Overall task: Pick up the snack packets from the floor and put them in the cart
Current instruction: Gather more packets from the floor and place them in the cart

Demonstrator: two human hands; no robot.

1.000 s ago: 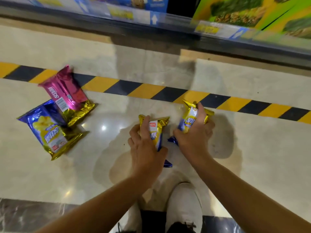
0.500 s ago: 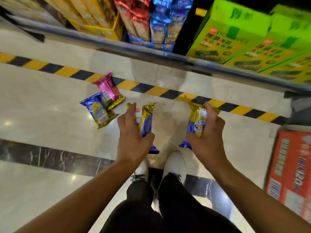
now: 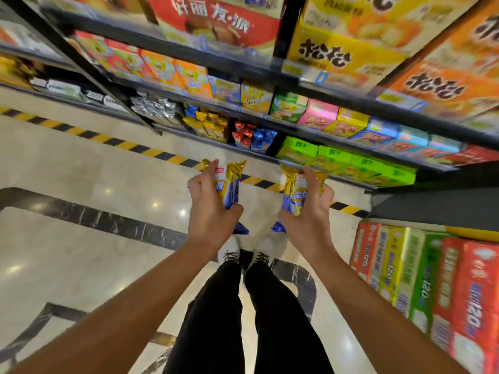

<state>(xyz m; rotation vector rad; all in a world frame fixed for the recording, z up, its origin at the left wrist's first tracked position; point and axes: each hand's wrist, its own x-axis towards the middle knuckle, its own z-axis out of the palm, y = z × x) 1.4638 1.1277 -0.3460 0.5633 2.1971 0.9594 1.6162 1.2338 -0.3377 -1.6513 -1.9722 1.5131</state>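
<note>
- Your left hand [image 3: 209, 209] grips a gold-and-blue packet [image 3: 229, 184], fingers curled round its left edge and the thumb on its right side; the packet stands upright, gold crimp on top.
- Your right hand [image 3: 310, 211] grips a second packet [image 3: 293, 193] of the same kind, thumb on its left side, fingers round its right.
- Both grips match the ones half a second ago, but the hands now sit higher against the shelves, with the packets well above the floor [image 3: 81, 252] rather than close to it.
- The two packets are apart, side by side, at about the same height; the gap between them is a little narrower than before.
- The pink and blue packets that lay on the floor to your left a moment ago are out of view now.
- Your view has tilted up: several shelf tiers [image 3: 270, 71] of boxes fill the top, where earlier only the lowest one showed.
- Your legs [image 3: 243, 306] are straighter under you, white shoes [image 3: 229, 252] together on the dark marble strip.
- The striped tape [image 3: 121, 144] runs behind both hands.
- The stacked boxes [image 3: 432, 279] at your right show more fully than before.
- No cart shows.
</note>
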